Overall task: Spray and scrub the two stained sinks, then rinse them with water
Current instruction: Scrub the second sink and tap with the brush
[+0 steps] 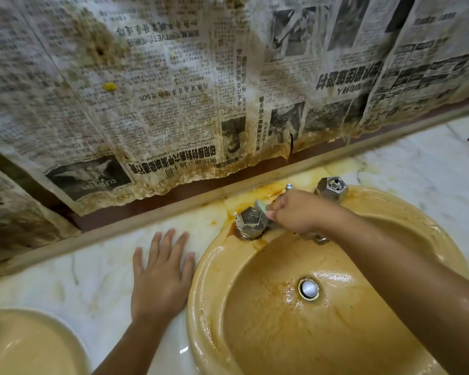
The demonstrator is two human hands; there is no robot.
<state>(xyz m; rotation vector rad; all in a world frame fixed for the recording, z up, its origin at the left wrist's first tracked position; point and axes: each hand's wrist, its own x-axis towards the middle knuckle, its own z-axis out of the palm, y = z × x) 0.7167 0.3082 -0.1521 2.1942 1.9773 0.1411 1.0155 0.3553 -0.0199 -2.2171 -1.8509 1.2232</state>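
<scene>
My left hand [160,277] lies flat on the white marble counter [98,266], in the lower middle of the frame. Its fingers are straight and spread, and it holds nothing. My right hand [298,212] is at the back of the big sink [209,269], right of the middle. Its fingers are curled round a pale green sponge [261,208], and the sponge's end pokes out to the left.

I count two sinks. The big yellow one fills the lower right and has brown and orange stains in the bowl and at its back edge. Only a part of the other sink [27,345] shows, in the lower left corner. It looks cleaner.

The big sink has two metal tap handles. The left handle [251,221] is just beside the sponge. The right handle [332,188] is behind my wrist. The spout [319,240] peeks out from under my hand. There is one round silver drain plug [309,289] in the middle of the bowl.

Old stained newspaper [173,98] covers the wall across the top of the frame. The sheets hang upside down. The print is mostly Chinese signs. I can make out "50" in one line, but the rest is too blurry for me to read. One small yellow blob [110,86] sticks to the paper in the upper left.
</scene>
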